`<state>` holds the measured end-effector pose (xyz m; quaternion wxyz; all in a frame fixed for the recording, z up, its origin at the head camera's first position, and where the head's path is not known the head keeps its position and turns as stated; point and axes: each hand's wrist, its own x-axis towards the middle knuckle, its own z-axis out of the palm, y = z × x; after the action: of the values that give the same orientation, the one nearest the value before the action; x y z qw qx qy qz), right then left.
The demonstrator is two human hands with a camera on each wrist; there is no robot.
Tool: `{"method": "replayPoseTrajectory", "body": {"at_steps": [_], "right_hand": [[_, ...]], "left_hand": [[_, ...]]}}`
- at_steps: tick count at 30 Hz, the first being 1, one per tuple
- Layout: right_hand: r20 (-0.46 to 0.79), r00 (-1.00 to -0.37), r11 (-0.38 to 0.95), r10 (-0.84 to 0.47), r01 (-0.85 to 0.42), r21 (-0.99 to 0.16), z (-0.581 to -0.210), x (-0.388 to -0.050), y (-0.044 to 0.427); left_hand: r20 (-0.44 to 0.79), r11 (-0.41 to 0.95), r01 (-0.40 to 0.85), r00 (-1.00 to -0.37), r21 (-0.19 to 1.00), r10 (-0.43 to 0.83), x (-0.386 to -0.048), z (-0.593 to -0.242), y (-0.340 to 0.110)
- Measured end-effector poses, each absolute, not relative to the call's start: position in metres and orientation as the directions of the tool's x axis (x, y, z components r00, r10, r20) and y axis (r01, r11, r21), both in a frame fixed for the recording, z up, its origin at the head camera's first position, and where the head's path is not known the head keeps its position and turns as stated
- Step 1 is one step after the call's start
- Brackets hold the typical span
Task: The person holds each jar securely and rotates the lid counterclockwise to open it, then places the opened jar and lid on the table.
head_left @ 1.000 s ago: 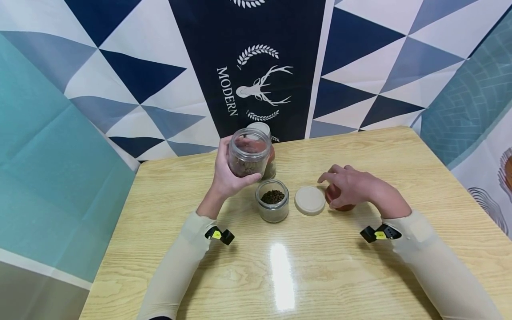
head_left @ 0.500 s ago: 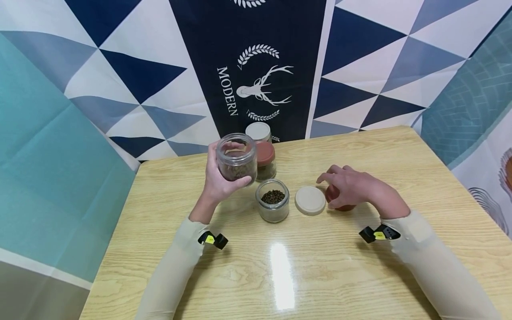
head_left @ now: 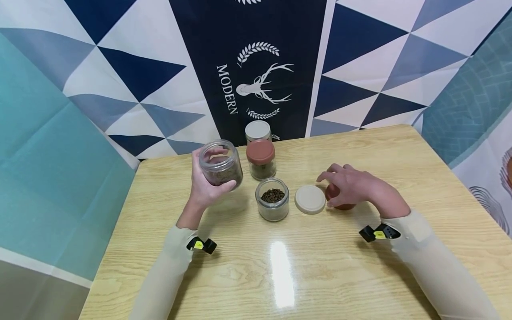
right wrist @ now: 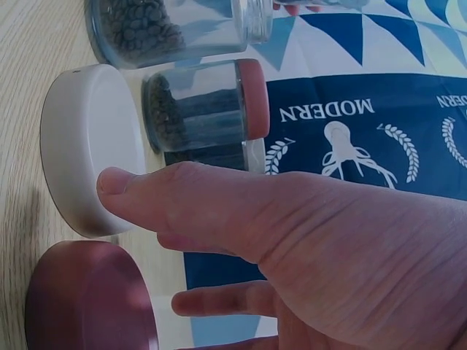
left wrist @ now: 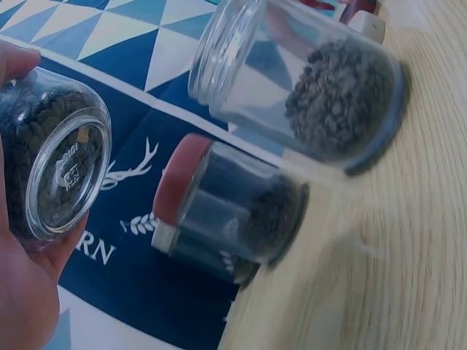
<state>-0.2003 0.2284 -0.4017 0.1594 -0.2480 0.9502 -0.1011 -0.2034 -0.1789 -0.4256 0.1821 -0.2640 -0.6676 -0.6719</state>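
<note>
"Checking the left hand: clamped on anything?"

"Yes, fingers and thumb round an open glass jar, dark seeds or beans inside, tilted a bit, lifted off the table, left of the red-topped jar."

"Right hand?"

"Fingers and thumb apart, over the red lid, just beside the cream lid. Touching? Can't tell."

"Doing it well?"

"My call: mouth up, since that stuff could tip out. Hold low on the wall, rim free. Give the uncovered jar a wide berth, and any set-down wants the base flat before the grip loosens. For the red lid, pinch opposite edges, not the top; thumb's best clear of the cream one."
</note>
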Motion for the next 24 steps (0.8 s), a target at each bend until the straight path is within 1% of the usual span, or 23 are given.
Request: {"method": "replayPoseTrajectory", "body": {"at_steps": [4, 11, 24], "right_hand": [[-0.249, -0.828, 0.856, -0.503, -0.436, -0.278, -0.401, -0.201, 0.23], [-0.243, -0.823, 0.846, -0.513, -0.436, -0.309, -0.402, -0.201, 0.231], [-0.234, -0.82, 0.84, -0.522, -0.447, -0.308, -0.404, -0.2, 0.231]], "left_hand": [[0.616, -0.072, 0.612, -0.783, 0.788, 0.087, -0.202, -0.427, -0.187], [0.603, -0.084, 0.6, -0.797, 0.795, 0.016, -0.199, -0.427, -0.201], [0.607, -0.081, 0.604, -0.795, 0.792, 0.005, -0.199, -0.428, -0.199]]}}
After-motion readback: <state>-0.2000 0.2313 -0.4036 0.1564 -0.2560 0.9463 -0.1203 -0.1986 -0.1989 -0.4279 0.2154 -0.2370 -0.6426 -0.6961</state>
